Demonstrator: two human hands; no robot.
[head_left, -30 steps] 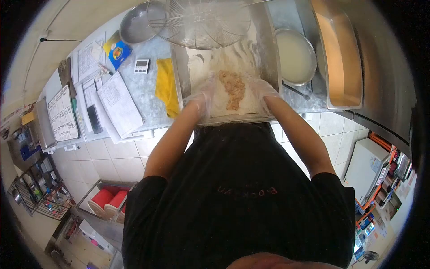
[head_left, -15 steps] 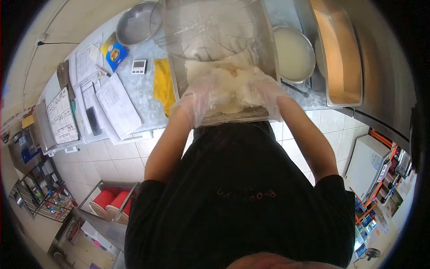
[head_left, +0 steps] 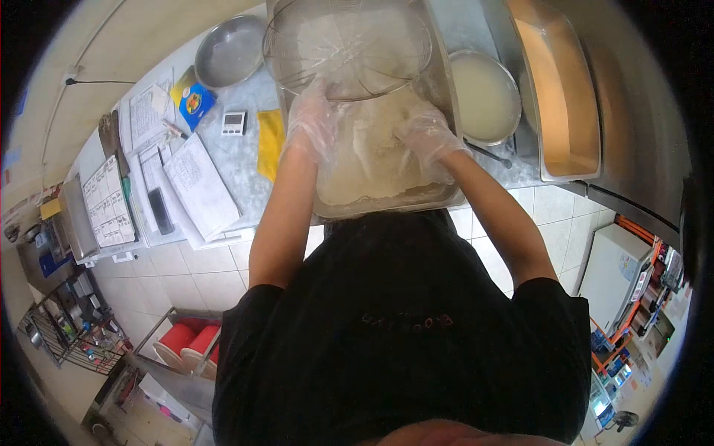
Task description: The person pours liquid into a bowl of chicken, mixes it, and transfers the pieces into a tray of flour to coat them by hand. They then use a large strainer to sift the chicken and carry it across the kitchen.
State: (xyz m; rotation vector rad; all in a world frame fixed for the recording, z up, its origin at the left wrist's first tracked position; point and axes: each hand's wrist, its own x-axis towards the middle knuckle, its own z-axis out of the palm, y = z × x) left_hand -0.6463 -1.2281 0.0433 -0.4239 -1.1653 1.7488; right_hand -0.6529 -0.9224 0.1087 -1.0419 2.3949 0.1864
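Observation:
A deep metal tray [head_left: 327,212] holds pale, flour-like powder [head_left: 364,160], with a smooth spread of it nearest me. My left hand [head_left: 312,123], in a clear plastic glove, is over the tray's left side, fingers pointing forward right at the rim of a round wire strainer [head_left: 349,56]. That strainer lies over the far part of the tray. My right hand [head_left: 430,135], gloved likewise, is at the tray's right side. Its fingers reach inward, with the tips down in the powder.
Right of the tray stands a metal bowl of cloudy liquid [head_left: 487,97], then a long steel pan [head_left: 569,97]. On the left are a yellow cloth [head_left: 269,145], a timer [head_left: 233,123], an empty metal bowl [head_left: 230,50], papers [head_left: 199,178] and a phone [head_left: 159,209].
Both hands have moved from the tray's near edge, where they were in heaped powder, forward toward the strainer. The heap near me now lies flatter.

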